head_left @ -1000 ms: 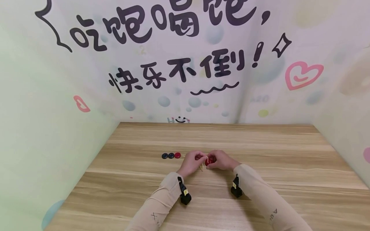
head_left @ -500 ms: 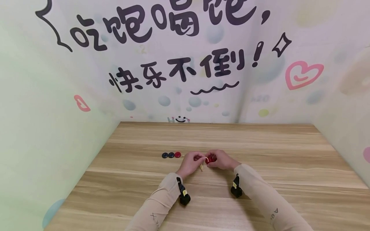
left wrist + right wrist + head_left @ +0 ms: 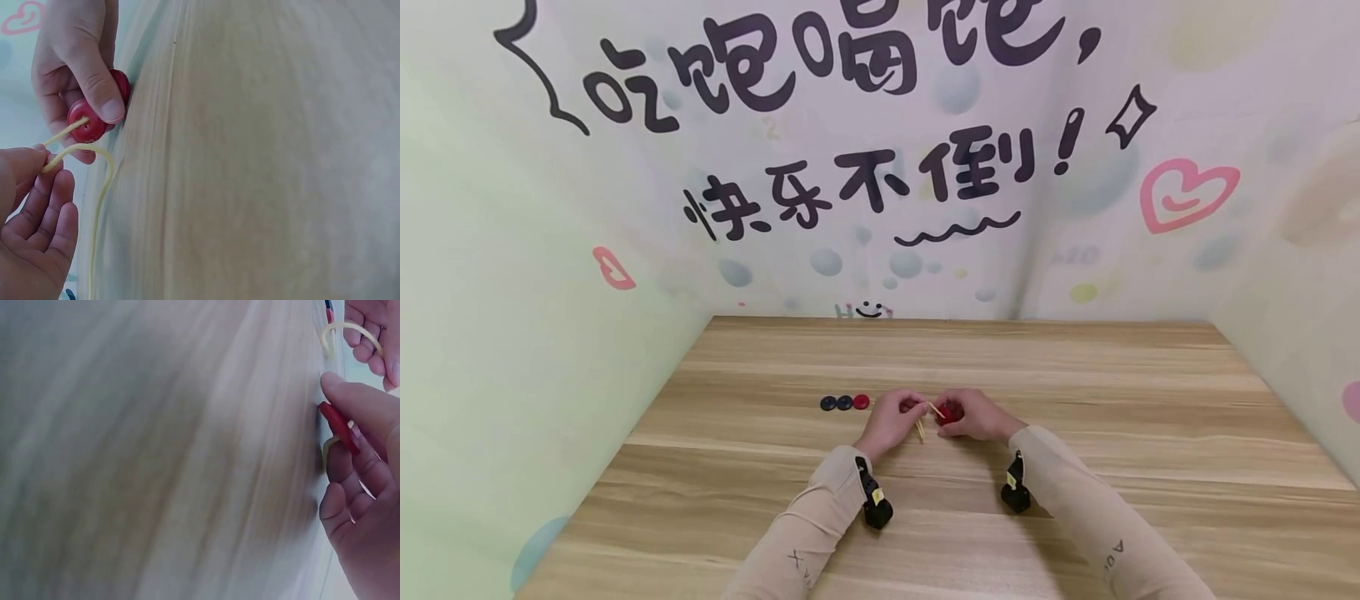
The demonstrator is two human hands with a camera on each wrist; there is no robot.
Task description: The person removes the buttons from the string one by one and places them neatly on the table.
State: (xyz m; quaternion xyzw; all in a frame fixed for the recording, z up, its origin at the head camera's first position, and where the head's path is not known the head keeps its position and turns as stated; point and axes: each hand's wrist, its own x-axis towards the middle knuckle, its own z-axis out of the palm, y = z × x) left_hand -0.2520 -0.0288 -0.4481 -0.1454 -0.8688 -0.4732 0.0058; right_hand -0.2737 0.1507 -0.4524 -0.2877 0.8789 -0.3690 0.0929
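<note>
My right hand (image 3: 976, 417) pinches a round red button (image 3: 94, 130) between thumb and fingers. Yellow string (image 3: 112, 169) enters a hole in the button's face, and in the right wrist view a piece of it shows on the other side. Part of a second red disc (image 3: 122, 83) shows behind my right thumb. With thumb and index finger, my left hand (image 3: 891, 421) pinches the string just left of the button. A loop of string bends over from those fingertips and hangs down. The other fingers partly hide the string.
Left of my hands, two dark buttons (image 3: 828, 403) and a red button (image 3: 861, 402) lie in a row on the wooden table (image 3: 1075, 375). A printed cloth wall (image 3: 820, 275) stands behind the table, with side walls left and right.
My left hand has drawn slightly left, away from the button. The string between the hands has gone from curved to straighter. My right hand stays nearly in place.
</note>
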